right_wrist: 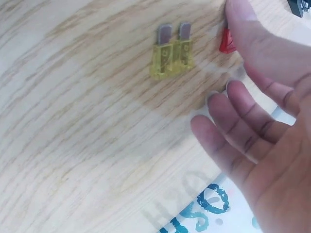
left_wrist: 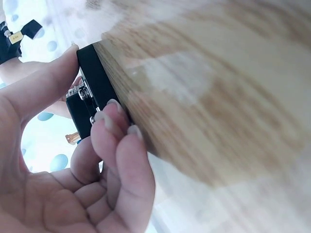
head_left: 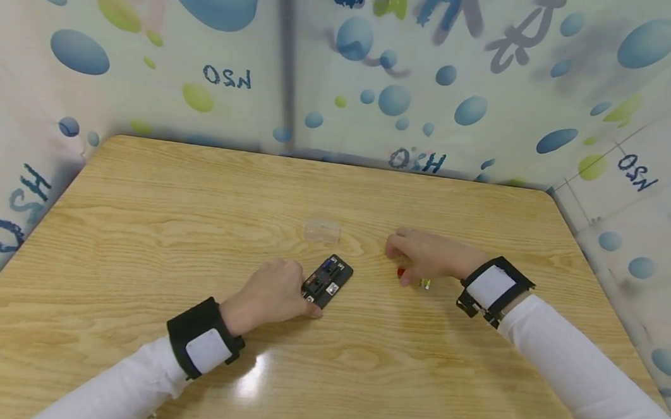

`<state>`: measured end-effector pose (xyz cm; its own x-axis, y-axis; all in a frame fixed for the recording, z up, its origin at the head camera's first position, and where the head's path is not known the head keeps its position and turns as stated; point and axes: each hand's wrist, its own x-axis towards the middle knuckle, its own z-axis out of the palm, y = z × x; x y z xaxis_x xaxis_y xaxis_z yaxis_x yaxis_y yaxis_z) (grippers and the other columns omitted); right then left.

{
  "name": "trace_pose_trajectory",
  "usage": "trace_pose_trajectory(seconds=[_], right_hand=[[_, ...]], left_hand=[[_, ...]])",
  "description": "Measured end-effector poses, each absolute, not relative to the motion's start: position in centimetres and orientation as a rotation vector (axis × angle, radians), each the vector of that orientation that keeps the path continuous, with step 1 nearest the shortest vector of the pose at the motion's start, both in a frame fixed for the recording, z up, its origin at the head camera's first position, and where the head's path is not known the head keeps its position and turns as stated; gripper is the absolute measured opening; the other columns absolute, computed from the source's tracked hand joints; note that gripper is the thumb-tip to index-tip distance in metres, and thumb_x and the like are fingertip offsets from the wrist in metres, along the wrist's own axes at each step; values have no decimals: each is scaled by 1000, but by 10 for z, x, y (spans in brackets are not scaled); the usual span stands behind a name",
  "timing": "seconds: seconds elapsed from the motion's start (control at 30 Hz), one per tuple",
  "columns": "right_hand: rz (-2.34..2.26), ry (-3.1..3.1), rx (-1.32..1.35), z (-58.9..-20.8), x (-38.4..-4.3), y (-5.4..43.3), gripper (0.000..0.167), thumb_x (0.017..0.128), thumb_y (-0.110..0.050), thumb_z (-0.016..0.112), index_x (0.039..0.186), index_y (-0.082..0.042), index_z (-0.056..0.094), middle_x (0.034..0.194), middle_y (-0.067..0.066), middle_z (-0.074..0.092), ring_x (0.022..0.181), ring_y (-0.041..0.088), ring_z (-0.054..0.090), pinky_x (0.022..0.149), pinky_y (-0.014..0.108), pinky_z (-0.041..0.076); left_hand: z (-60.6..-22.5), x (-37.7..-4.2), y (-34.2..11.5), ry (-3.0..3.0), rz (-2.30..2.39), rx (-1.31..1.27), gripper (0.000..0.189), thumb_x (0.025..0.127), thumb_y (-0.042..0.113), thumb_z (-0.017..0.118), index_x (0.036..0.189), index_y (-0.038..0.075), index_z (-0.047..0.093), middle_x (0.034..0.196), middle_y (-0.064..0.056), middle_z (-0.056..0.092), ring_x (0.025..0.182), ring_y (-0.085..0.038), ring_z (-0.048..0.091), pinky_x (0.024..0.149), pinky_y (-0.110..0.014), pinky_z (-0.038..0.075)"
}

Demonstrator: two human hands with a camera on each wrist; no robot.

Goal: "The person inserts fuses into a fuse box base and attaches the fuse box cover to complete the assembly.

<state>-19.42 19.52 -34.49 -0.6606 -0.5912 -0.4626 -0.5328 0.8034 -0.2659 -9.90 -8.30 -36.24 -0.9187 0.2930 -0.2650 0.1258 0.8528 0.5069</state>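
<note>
My left hand (head_left: 271,293) grips a black electrical block (head_left: 328,281) by its near left end. Its top carries raised black parts, metal pieces and white patches. In the left wrist view, thumb and curled fingers hold the block (left_wrist: 100,73) on edge, with metal screws showing on one face. Over the table to the right, my right hand (head_left: 427,255) has loosely bent, parted fingers. Its thumb overlaps a red blade fuse (right_wrist: 227,41), partly hidden. A yellow blade fuse (right_wrist: 172,59) with two metal prongs lies beside that hand, on the wood.
A clear plastic piece (head_left: 321,231) lies on the wooden table (head_left: 198,227), beyond the block. Behind and beside the table hangs a patterned curtain (head_left: 320,76) with blue and green spots. Black bands with white patches wrap both wrists.
</note>
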Motion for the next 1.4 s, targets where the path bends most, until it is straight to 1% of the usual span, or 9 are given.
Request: trace_pose_trajectory(seconds=[0.17,0.3,0.4,0.47,0.67,0.87,1.1,1.4], right_hand=[[-133,2451,-814,-344,-196,191,36,81,-22,82,106,-13,57,98,2,51,89,18,49,78,32,42],[-106,2422,-809,-343,-196,188,24,81,-16,81,92,-13,59,86,-1,56,80,15,51,71,29,41],[-67,2408,-809,-343,-195,185,18,82,-12,79,83,-13,61,79,-2,59,74,14,51,67,27,41],[-46,2411,-805,-343,-194,183,17,82,-11,79,81,-14,63,78,-2,59,73,14,51,67,26,42],[-22,2429,-815,-344,-191,180,16,80,-7,80,78,-13,65,76,-2,61,72,13,53,64,25,43],[-45,2432,-801,-346,-191,181,17,80,-8,80,76,-14,65,75,-3,61,70,12,52,63,24,43],[-117,2402,-817,-346,-192,184,18,81,-6,78,80,-13,62,75,-3,59,70,11,50,63,24,41],[-251,2380,-835,-347,-198,195,15,86,-12,75,83,-16,60,77,-6,56,73,11,50,68,26,40]], left_hand=[[-363,-99,-83,2699,697,311,47,64,43,90,63,10,56,57,-1,56,48,-12,46,44,-25,37],[-362,-100,-83,2701,690,324,47,64,43,90,63,10,56,57,-1,56,49,-13,47,45,-25,37],[-362,-100,-82,2704,690,333,46,65,42,89,64,10,56,58,-1,56,50,-13,47,45,-26,37],[-362,-100,-82,2704,695,335,45,65,42,89,64,10,56,58,-1,56,50,-13,47,45,-26,38],[-361,-100,-82,2705,702,348,45,66,41,89,62,10,56,57,0,56,49,-12,46,45,-25,37],[-362,-99,-83,2697,714,335,45,65,41,89,61,11,56,56,0,56,48,-12,46,44,-25,37],[-362,-99,-84,2685,719,317,45,65,42,90,62,11,56,56,-1,57,48,-12,46,44,-25,37],[-363,-100,-84,2679,716,312,46,65,42,90,64,10,57,57,-1,57,49,-12,47,44,-25,37]])
